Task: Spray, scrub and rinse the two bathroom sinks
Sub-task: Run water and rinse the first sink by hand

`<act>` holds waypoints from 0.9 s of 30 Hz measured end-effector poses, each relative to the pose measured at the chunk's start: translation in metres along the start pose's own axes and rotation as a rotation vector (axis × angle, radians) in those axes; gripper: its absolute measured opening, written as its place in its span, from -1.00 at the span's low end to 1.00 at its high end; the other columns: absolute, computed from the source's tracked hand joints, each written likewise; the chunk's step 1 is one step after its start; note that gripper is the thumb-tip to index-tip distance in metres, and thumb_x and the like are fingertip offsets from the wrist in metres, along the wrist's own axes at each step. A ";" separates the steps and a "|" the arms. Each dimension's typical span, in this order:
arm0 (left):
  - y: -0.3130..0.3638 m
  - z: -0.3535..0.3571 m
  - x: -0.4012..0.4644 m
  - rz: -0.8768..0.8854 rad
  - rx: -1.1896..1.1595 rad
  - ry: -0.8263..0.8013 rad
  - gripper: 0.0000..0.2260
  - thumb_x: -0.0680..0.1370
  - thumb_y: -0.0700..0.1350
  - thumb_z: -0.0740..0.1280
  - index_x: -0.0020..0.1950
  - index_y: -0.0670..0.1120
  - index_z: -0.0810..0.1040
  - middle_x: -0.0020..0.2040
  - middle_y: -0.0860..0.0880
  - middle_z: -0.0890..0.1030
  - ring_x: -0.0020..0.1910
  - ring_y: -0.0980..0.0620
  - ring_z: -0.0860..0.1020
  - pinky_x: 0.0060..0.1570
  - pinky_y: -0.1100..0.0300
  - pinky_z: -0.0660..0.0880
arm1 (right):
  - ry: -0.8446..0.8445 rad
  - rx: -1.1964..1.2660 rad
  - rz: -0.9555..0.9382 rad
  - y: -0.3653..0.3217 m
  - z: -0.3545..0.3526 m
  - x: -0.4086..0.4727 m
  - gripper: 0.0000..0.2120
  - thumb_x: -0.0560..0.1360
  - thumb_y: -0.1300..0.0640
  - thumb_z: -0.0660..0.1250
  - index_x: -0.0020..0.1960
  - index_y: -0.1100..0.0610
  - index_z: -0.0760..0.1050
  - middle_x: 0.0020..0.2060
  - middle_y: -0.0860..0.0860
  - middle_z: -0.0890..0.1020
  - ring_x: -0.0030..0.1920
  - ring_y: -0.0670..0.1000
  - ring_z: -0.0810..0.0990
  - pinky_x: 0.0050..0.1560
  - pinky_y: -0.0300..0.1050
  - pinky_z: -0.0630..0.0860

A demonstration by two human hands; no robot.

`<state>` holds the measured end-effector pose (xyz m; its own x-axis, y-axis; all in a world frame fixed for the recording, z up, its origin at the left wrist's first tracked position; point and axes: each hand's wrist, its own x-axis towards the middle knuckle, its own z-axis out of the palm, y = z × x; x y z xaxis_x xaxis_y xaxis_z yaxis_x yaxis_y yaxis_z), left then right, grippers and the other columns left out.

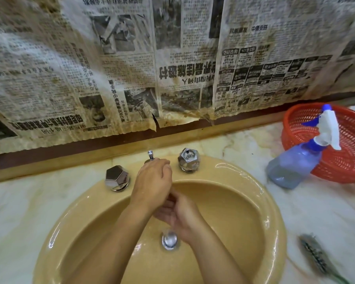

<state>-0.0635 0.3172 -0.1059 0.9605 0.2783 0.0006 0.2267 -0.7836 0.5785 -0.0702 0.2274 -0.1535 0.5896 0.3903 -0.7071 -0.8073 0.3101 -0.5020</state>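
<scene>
Head view looks straight down into a tan oval sink (244, 201) set in a pale marbled desk (25, 212), stained yellowish around the rim. Both hands meet over the bowl! The left hand (152, 181) reaches up to the middle of the tap set, fingers curled over the spout so the spout itself is hidden; whether it actually grips it, I can't tell. The right hand (178, 210) sits just beneath, palm up and cupped, fingers relaxed and holding nothing. Below them, the chrome drain plug (169, 239) shines at the bottom of the wet basin.

Two faceted chrome knobs flank the hands, the left knob (116, 178) and the right knob (188, 162), with a small pull rod (150, 155) standing between them at the back. Off to the right on the desk, a blue spray bottle (295, 167) with a white trigger leans against a red mesh basket (340, 144). Nearer, at the lower right, a dark scrubbing brush (314, 256) lies on the marble, blurred. Behind it all, old stained newspaper (131, 68) covers the wall above a brown ledge.
</scene>
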 end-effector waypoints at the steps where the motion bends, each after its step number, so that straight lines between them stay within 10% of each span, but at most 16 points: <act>1: 0.001 -0.002 0.000 -0.008 -0.012 -0.003 -0.48 0.56 0.05 -0.04 0.30 -0.11 0.57 0.29 -0.06 0.59 0.34 0.01 0.43 0.26 0.24 0.22 | -0.020 0.045 0.023 0.002 0.006 0.002 -0.67 0.67 0.15 0.11 -0.23 0.20 0.45 -0.55 0.05 0.47 -0.55 -0.02 0.48 -0.38 -0.13 0.57; 5: 0.003 -0.008 0.004 -0.085 -0.115 -0.030 -0.66 0.70 -0.12 0.06 0.29 -0.12 0.58 0.33 -0.06 0.57 0.35 -0.03 0.43 0.16 0.26 0.24 | -0.027 0.119 0.121 0.005 0.012 0.002 -0.65 0.60 0.26 0.09 -0.34 0.17 0.41 -0.58 0.04 0.43 -0.61 -0.04 0.45 -0.50 -0.18 0.55; 11: -0.002 -0.017 0.009 -0.178 -0.265 -0.085 -0.43 0.51 0.10 -0.07 0.31 0.00 0.60 0.38 0.02 0.54 0.36 0.00 0.42 0.14 0.22 0.27 | 0.008 -0.091 0.142 -0.042 0.002 -0.013 -0.59 0.65 0.22 0.09 -0.27 0.31 0.54 -0.50 0.11 0.54 -0.59 0.00 0.50 -0.59 -0.25 0.48; 17: 0.012 0.001 0.017 -0.197 -0.075 0.080 -0.68 0.65 -0.11 0.13 0.34 -0.05 0.55 0.22 -0.12 0.64 0.17 -0.14 0.56 0.05 0.10 0.44 | 0.113 -0.446 -0.295 -0.129 0.024 -0.034 -0.74 0.68 0.24 0.12 0.00 0.34 0.53 -0.13 0.27 0.65 -0.16 0.17 0.68 -0.19 -0.10 0.68; 21: 0.041 0.036 0.038 0.003 0.104 -0.109 -0.58 0.70 0.06 0.05 0.53 -0.07 0.30 0.41 -0.15 0.47 0.37 -0.17 0.42 0.29 -0.05 0.39 | 0.228 -0.452 -0.546 -0.136 -0.004 -0.045 -0.76 0.66 0.24 0.13 -0.02 0.18 0.56 0.10 0.28 0.64 0.12 0.18 0.65 0.21 0.07 0.58; 27: 0.053 0.060 0.084 0.158 0.372 -0.090 -0.65 0.67 -0.01 0.10 0.02 -0.10 0.66 0.00 -0.13 0.66 0.00 -0.17 0.59 -0.15 0.05 0.42 | 0.338 -0.184 -0.625 -0.114 -0.074 -0.059 -0.74 0.62 0.26 0.15 -0.03 0.25 0.62 -0.08 0.18 0.71 -0.05 0.08 0.71 0.04 -0.06 0.62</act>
<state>0.0390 0.2661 -0.1243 0.9947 0.1018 -0.0148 0.1024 -0.9647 0.2426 -0.0148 0.1047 -0.0915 0.9259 -0.1099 -0.3615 -0.3311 0.2252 -0.9163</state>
